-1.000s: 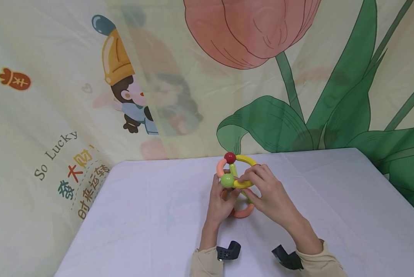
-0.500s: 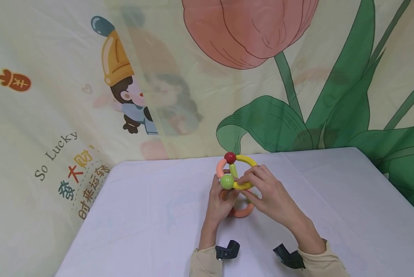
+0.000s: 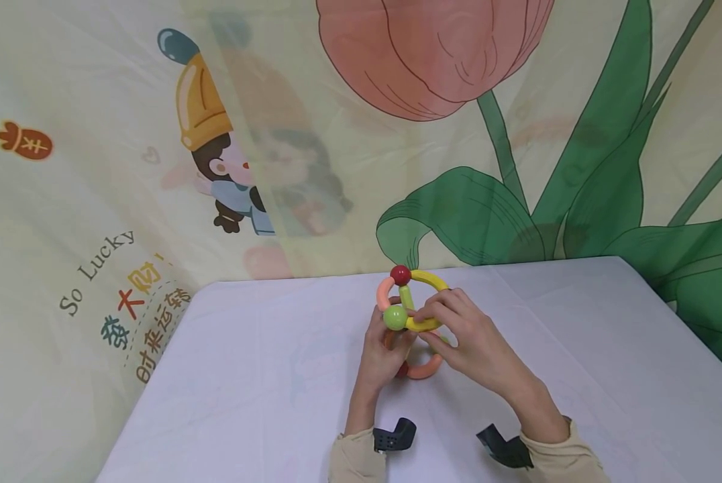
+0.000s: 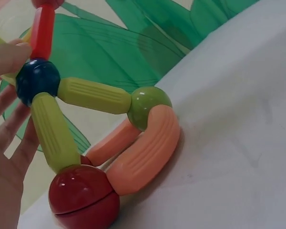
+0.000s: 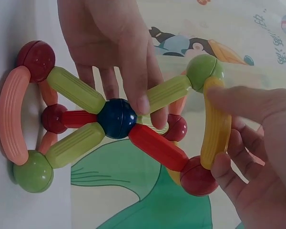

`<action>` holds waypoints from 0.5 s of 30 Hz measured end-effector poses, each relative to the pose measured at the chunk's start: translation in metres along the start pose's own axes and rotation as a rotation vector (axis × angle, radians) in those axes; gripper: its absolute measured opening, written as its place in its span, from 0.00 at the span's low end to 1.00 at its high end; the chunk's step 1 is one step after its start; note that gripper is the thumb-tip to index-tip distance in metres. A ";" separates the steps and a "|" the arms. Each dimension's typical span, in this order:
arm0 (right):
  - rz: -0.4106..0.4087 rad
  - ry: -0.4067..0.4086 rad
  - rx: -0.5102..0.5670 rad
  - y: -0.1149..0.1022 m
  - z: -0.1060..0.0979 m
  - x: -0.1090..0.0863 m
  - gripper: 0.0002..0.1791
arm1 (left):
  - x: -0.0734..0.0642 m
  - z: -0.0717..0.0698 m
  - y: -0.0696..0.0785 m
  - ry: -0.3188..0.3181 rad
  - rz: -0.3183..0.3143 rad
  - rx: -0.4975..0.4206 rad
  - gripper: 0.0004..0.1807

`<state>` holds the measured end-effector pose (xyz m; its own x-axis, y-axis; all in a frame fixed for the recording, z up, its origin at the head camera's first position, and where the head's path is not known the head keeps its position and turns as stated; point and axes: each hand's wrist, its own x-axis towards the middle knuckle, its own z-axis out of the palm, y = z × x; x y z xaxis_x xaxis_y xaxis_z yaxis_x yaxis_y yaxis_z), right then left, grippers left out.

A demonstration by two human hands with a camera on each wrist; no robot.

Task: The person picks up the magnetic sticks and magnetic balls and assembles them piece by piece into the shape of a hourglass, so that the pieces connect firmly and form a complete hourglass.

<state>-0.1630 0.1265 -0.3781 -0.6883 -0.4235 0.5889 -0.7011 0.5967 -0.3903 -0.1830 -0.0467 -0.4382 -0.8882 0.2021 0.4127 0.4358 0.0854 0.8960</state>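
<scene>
A magnetic ball-and-rod toy point(image 5: 117, 118) stands on the white cloth. Its straight green and red rods meet at a dark blue ball point(image 4: 38, 82) in the middle. Curved salmon rods point(image 4: 145, 150) link red and green balls at the bottom. My left hand point(image 3: 386, 352) grips the middle, its fingertips on a green rod beside the blue ball. My right hand point(image 5: 264, 138) pinches a curved yellow rod point(image 5: 215, 124) between thumb and fingers. That rod spans a green ball point(image 5: 205, 73) and a red ball point(image 5: 198, 176) at the top. In the head view, my hands cover part of the toy's middle.
The white-clothed table point(image 3: 264, 376) spreads out around the toy. Behind it hangs a printed curtain point(image 3: 337, 134) with a large tulip and a cartoon figure. Black wrist-worn mounts point(image 3: 395, 435) sit at both sleeves.
Both hands keep their holds and the toy stays almost in place. The top green ball has dipped very slightly, and my right thumb has shifted a little.
</scene>
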 end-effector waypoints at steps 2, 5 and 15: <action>0.010 0.004 0.042 0.001 -0.002 0.000 0.16 | 0.000 -0.002 -0.002 -0.010 0.011 -0.040 0.20; 0.030 0.028 0.101 0.006 -0.006 0.000 0.14 | 0.000 -0.006 -0.005 -0.018 0.004 -0.111 0.26; 0.175 0.124 0.139 0.045 -0.023 -0.006 0.11 | -0.004 -0.021 -0.007 0.158 -0.147 -0.022 0.21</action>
<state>-0.1859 0.1720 -0.3827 -0.7793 -0.2298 0.5829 -0.5981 0.5501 -0.5828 -0.1859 -0.0684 -0.4428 -0.9546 0.0332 0.2960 0.2977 0.0815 0.9512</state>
